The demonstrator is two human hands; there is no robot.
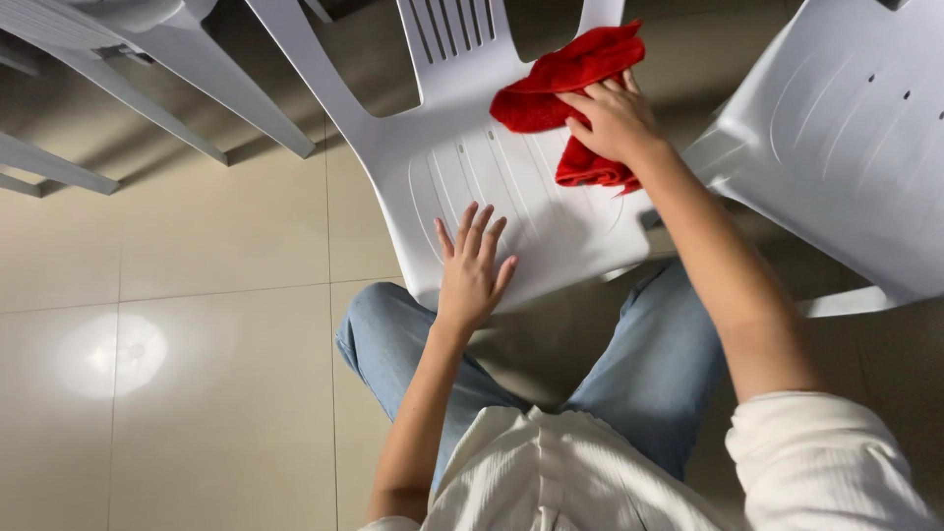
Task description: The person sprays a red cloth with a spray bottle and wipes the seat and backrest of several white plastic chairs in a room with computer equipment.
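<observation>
The fingers (602, 98) of the right hand (615, 123) lie spread and slightly curled on top of one red cloth (565, 84), pressing it against the seat of a white plastic chair (462, 167), near the slatted backrest; part of the cloth hangs out below the wrist. The fingers (472, 231) of the left hand (470, 270) are straight and close together, flat on the front of the same seat, holding nothing. Three chairs show in all: this one in the middle, a second chair (846, 138) just to the right, and a third chair (128, 59) at the upper left, only its legs seen. All stand on a tiled floor (216, 344). Two knees in blue jeans (659, 364) frame the seat's front edge.
</observation>
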